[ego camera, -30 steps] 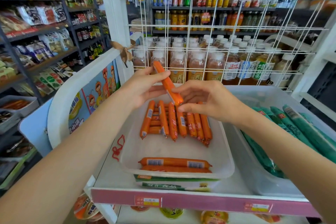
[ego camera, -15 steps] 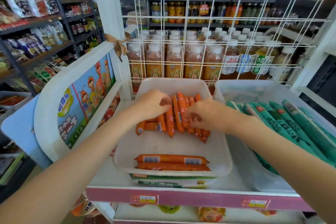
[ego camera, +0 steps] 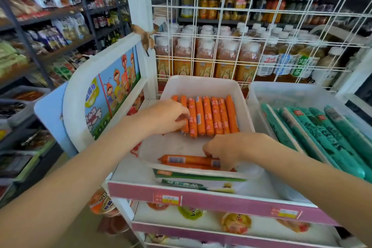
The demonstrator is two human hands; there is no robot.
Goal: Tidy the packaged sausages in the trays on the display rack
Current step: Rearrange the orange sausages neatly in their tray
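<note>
From the head view, the left hand [ego camera: 167,117] is curling its fingers onto the left end of the row of orange sausages [ego camera: 209,116] lying at the back of the white tray [ego camera: 201,84]. The right hand [ego camera: 231,149] is pinching the two loose sausages [ego camera: 181,160] lying crosswise at the tray's front, beside the green sausages [ego camera: 322,133].

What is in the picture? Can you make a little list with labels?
place: shop display rack
white tray: row of orange sausages at the back, two more lying crosswise at the front
clear tray: green sausages
left hand: fingers on the row's left end
right hand: on the front sausages
behind: bottles past a wire grid
</note>
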